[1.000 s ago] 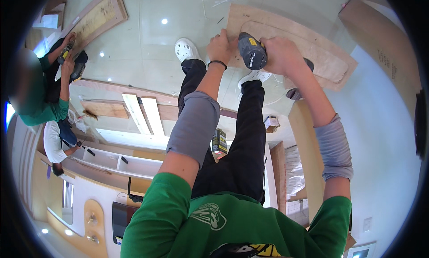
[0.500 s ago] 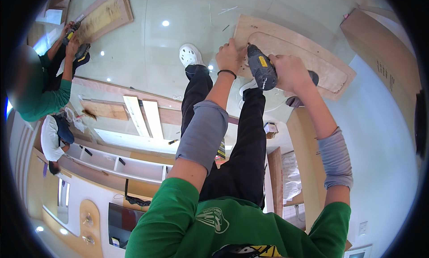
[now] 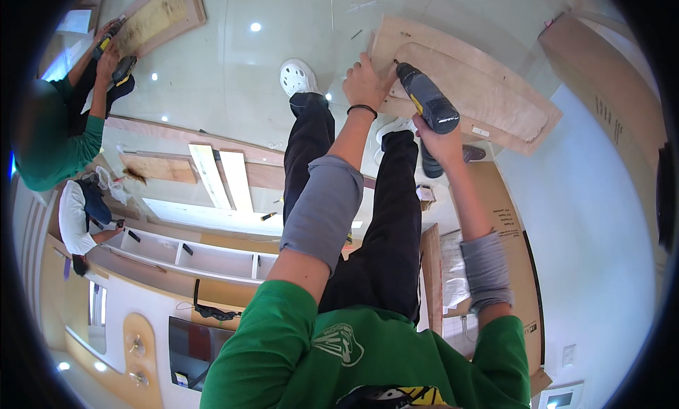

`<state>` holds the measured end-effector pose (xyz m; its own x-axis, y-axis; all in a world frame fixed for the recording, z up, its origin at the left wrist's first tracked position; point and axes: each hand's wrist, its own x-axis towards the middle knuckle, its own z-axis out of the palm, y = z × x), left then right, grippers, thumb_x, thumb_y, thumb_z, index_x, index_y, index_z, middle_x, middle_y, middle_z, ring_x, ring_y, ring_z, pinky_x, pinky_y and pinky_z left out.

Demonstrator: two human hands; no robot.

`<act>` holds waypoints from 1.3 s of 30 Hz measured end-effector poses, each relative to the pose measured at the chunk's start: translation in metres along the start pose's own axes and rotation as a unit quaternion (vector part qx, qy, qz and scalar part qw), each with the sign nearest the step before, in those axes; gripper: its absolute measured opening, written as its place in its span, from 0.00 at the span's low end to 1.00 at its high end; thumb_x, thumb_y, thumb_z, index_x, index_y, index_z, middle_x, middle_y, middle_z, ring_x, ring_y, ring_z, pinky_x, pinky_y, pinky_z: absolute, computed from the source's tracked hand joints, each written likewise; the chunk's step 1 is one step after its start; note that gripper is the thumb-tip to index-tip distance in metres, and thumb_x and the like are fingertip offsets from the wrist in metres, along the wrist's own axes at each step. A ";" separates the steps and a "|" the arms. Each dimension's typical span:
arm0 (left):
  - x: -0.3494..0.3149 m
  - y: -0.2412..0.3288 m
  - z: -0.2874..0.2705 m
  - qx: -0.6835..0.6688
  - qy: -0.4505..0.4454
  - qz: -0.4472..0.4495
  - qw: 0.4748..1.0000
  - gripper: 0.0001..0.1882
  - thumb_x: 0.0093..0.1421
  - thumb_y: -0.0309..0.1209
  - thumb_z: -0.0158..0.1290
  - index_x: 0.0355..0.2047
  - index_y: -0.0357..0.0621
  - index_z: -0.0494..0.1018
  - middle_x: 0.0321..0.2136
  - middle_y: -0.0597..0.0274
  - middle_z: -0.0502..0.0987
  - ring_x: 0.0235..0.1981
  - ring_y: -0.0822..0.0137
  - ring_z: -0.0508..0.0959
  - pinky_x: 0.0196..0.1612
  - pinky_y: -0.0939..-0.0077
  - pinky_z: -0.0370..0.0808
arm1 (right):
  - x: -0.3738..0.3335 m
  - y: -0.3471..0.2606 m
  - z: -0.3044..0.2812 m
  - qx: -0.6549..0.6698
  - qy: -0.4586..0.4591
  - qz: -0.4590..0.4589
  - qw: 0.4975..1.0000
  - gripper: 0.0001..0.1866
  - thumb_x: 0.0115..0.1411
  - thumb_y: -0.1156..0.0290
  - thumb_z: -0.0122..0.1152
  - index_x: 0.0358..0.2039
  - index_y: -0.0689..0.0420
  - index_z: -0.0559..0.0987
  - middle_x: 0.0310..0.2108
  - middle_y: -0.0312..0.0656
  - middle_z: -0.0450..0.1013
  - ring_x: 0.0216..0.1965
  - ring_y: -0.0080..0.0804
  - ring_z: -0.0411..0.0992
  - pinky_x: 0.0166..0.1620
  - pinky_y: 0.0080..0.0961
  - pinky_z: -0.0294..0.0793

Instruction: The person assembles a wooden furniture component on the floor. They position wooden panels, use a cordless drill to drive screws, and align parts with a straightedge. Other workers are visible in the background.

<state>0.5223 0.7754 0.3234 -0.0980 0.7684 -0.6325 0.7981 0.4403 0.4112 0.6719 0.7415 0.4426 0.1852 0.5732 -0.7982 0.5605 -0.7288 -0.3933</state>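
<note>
Drill [image 3: 428, 98]: over the left end of the wooden panel [image 3: 475, 76].
Right hand [image 3: 441, 141]: wrapped round the drill's handle.
Left hand [image 3: 363, 85]: at the panel's left edge, fingers bent — firm grip or not, cannot tell.
Progress: seemingly under way — dark marks [image 3: 405, 35] near the far edge; what's left is unclear.
Hidden: whether the drill's tip touches; the panel's underside.

Board [image 3: 488, 83]: pale wood, matt, smooth
Drill [image 3: 427, 96]: dark plastic, dull sheen
Floor [image 3: 233, 76]: glossy, smooth
Shoe [image 3: 297, 76]: white plastic
Arm sleeves [image 3: 324, 204]: grey cloth, wrinkled
</note>
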 end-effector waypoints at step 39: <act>-0.006 -0.020 -0.014 0.018 0.013 0.099 0.995 0.18 0.58 0.33 0.55 0.46 0.44 0.63 0.28 0.49 0.79 0.35 0.47 0.79 0.40 0.53 0.74 | -0.008 -0.016 0.029 0.165 0.084 0.075 0.980 0.14 0.52 0.63 0.62 0.26 0.63 0.81 0.16 0.44 0.76 0.20 0.32 0.78 0.29 0.31 0.75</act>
<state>0.4990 0.7683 0.3287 0.0490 0.8505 -0.5237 0.8236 0.2621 0.5029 0.6381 0.7379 0.4416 0.3915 0.4829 -0.7833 0.2298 -0.8756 -0.4250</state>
